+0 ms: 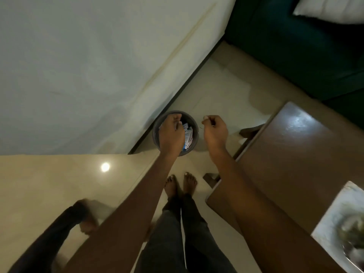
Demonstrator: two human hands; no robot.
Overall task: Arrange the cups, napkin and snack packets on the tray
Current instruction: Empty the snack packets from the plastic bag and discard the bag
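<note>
The person stands barefoot on the floor (216,91) and holds both arms out over a small round bin (194,123) that sits just beside the edge of the bed (78,66). The left hand (171,133) hangs directly above the opening of the bin with its fingers curled downward. Whether it has something small between them cannot be told, because the fingertips are in front of the white and blue wrappers (188,134) that lie inside. The right hand (215,131) is near the bin but outside its rim. Its thumb and first finger are pressed together on a thin scrap (201,126), like a thread, and the other fingers are folded in.

The hands are probably held this way so that small rubbish falls into the bin and not on the floor; this looks like a cleaning step beside the real arranging.

The task's things are well apart from the hands. At the lower right, on the brown bench (295,154), lies what seems to be the white tray (334,223), with a blurred thing (352,233) on it that cannot be identified. No cup is clearly visible.
</note>
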